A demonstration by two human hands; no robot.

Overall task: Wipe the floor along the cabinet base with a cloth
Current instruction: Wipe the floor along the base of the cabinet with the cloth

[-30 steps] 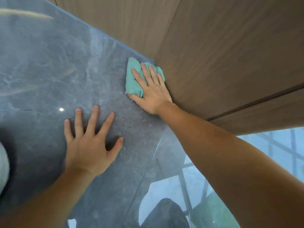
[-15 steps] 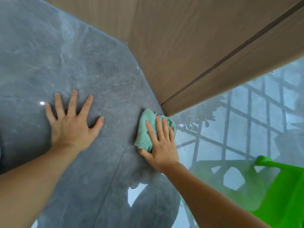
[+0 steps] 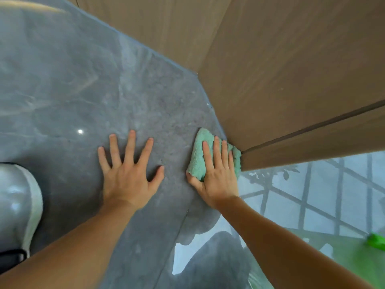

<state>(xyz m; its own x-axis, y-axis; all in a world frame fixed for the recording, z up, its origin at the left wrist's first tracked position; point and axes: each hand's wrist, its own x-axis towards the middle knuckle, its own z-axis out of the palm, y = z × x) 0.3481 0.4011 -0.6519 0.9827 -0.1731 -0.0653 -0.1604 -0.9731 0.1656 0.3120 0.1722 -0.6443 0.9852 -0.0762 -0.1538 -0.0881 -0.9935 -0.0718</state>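
A folded teal cloth [image 3: 198, 157] lies flat on the glossy grey stone floor [image 3: 83, 84], pressed against the foot of the brown wooden cabinet [image 3: 281, 69] near its corner. My right hand [image 3: 216, 174] lies on top of the cloth with fingers straight and together, thumb hooked at its near edge. My left hand [image 3: 129, 172] is spread flat on the bare floor just left of the cloth, fingers apart, holding nothing.
The cabinet base runs diagonally from the upper left to the corner by the cloth. A grey and white shoe [image 3: 18, 205] sits at the left edge. A bright green object [image 3: 376, 240] shows at the lower right. The floor reflects a window grid.
My right hand slid the cloth along the cabinet base toward me to the cabinet's corner, then stayed there. My left hand has stayed planted on the floor while the view swung.
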